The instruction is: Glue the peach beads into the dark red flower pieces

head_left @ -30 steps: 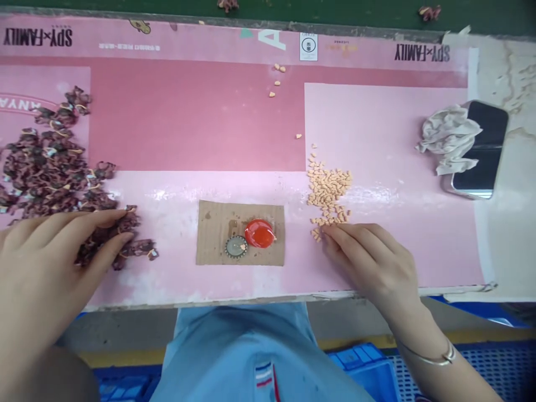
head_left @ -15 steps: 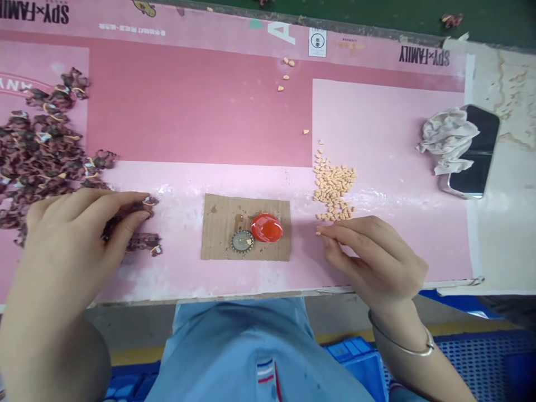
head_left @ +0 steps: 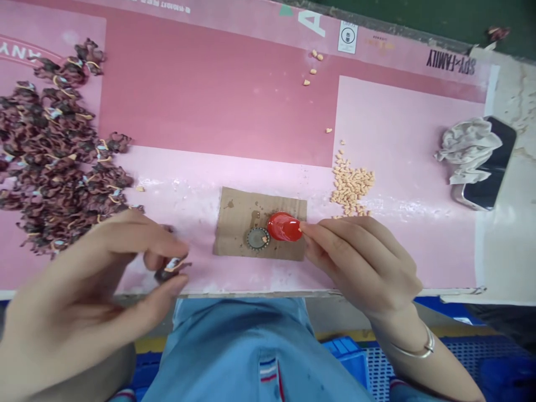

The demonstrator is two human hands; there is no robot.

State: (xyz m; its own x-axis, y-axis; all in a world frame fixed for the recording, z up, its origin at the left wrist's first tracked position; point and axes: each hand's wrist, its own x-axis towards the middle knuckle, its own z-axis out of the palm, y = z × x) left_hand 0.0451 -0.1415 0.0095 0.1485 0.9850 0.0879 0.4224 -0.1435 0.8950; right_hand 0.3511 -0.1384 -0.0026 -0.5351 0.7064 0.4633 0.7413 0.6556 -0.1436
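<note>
My left hand pinches a small dark brown figurine with a pale band, between thumb and fingers above the table's front edge. My right hand has thumb and forefinger pressed together on a tiny beige piece, only partly visible. Those fingertips are at the right rim of a glossy red cap; whether they touch it, I cannot tell. Just left of the cap, a bottle cap with a crimped edge holds a small beige bit. Both caps sit on a cardboard piece.
A heap of similar dark figurines covers the left side. Beige pieces are piled right of the cardboard, with several strays farther back. At the right, crumpled tissue lies on a phone. Blue crates stand below the table.
My left hand has lifted a figurine away from the heap, toward me and to the right. My right hand has moved left from the beige pile to the red cap. The view has shifted slightly.
</note>
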